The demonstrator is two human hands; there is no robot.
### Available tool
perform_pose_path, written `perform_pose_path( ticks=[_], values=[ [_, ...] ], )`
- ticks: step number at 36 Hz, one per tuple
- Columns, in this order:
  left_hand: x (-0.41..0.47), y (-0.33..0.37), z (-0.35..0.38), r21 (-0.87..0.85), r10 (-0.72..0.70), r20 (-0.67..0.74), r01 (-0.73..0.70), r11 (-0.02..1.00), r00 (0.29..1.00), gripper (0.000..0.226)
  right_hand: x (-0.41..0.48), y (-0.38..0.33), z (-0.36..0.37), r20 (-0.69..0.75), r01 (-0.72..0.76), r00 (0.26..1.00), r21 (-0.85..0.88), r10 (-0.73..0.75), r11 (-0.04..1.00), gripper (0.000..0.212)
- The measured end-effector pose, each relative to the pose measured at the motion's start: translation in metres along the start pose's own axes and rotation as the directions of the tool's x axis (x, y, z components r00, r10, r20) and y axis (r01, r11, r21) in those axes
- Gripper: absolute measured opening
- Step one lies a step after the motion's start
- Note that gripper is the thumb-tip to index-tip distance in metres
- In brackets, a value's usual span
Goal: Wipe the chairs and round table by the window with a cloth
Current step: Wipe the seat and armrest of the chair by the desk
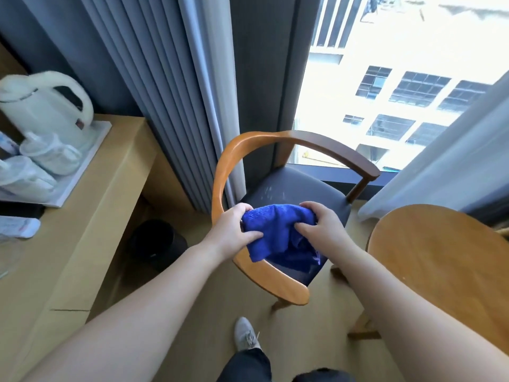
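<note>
- Blue cloth (278, 232) bunched between both hands, held in the air just above the near edge of the chair (292, 194)
- Left hand (234, 230) closed on the cloth's left edge, thumb on top, fingers curled under
- Right hand (322, 227) pinching the right side, fingertips (303, 226) pressed into the folds
- Lower part of cloth hanging loose over the curved wooden backrest; contact with it not clear
- Dark seat pad showing pale smudges near the middle, apparently not yet wiped
- Round table (440, 260) just right of the chair, top bare
- Step judged: folding or gathering the cloth into a pad, wiping proper not begun, task near its start
- Next move likely calls for: flattening the cloth into one palm, then pressing down onto seat or backrest rail
</note>
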State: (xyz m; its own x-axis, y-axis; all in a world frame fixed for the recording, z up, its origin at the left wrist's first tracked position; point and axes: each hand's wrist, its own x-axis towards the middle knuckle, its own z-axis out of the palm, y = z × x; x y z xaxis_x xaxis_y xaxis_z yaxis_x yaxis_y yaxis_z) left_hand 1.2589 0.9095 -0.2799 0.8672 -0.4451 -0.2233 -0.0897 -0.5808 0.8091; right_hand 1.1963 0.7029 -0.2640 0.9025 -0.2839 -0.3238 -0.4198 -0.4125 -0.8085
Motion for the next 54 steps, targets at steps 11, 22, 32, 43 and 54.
perform_pose_path(
  ticks=[11,22,32,43,54],
  values=[
    [0.072,-0.048,0.005,-0.02,-0.134,-0.027,0.133,0.991,0.991,0.041,0.095,0.0,0.011,0.166,-0.066,0.983,-0.089,0.08,0.994,0.046],
    [0.102,-0.121,0.033,0.27,-0.405,-0.3,0.484,0.833,0.864,0.026,0.209,0.05,0.064,0.375,-0.141,0.903,-0.205,0.211,0.968,0.032],
    [0.133,-0.17,0.081,0.336,-0.421,-0.41,0.563,0.755,0.809,0.052,0.274,0.089,0.118,0.514,-0.33,0.799,-0.062,0.314,0.942,0.038],
    [0.136,-0.189,0.107,0.322,-0.297,-0.543,0.521,0.79,0.786,0.059,0.32,0.152,0.177,0.36,0.011,0.924,-0.366,0.13,0.931,0.04],
    [0.136,-0.189,0.106,0.356,-0.301,-0.525,0.527,0.772,0.796,0.061,0.297,0.182,0.24,0.506,0.332,0.855,-0.703,0.114,0.629,0.125]
  ],
)
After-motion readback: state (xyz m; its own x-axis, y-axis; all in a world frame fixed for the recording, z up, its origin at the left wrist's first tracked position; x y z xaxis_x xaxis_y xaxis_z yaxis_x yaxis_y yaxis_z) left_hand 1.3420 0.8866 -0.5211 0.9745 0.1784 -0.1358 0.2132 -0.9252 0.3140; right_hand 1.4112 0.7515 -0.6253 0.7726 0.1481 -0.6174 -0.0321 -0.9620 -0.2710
